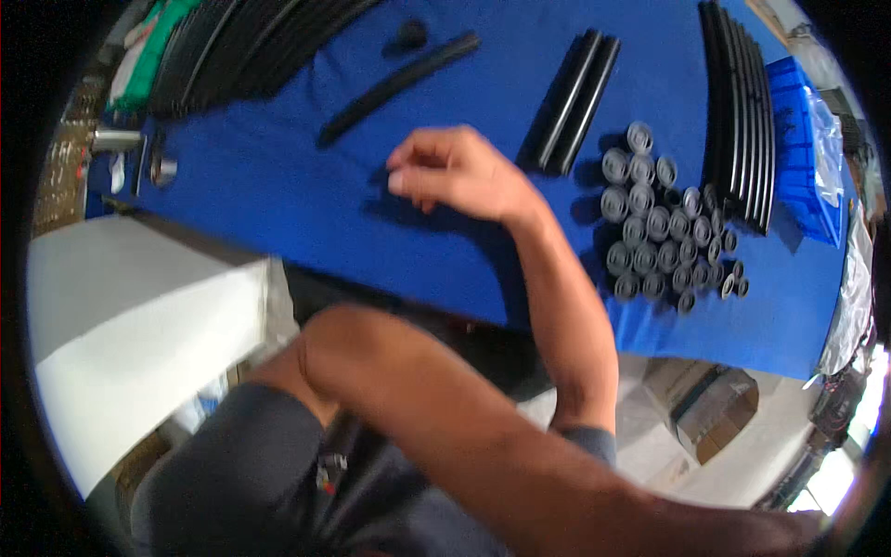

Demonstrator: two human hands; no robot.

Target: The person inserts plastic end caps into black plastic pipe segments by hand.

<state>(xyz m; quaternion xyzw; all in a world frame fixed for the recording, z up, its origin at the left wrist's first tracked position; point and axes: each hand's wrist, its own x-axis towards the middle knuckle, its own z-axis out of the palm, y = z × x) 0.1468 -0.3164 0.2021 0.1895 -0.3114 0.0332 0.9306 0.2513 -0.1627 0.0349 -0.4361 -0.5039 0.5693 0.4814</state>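
Work is captured with nothing seen in the grip: the right hand [457, 172] is held over a blue-covered tabletop [269, 200], its fingers loosely curled and apparently released, while the left hand is not shown and its state cannot be told. Tube handling is judged to be the step in hand; a grip on the lone black tube [397, 84], lying farther from the near edge, would call for more widely spread fingers. Counted are that one tube, one dark round object [411, 35] beyond it, two paired tubes [588, 107], and about twenty-eight gray round pieces [658, 223] toward the near right corner. Some six or seven lined-up tubes [742, 121] are set along the right edge, beside one blue crate [796, 148]; the far-left stack [232, 56] is packed too tightly to be counted.
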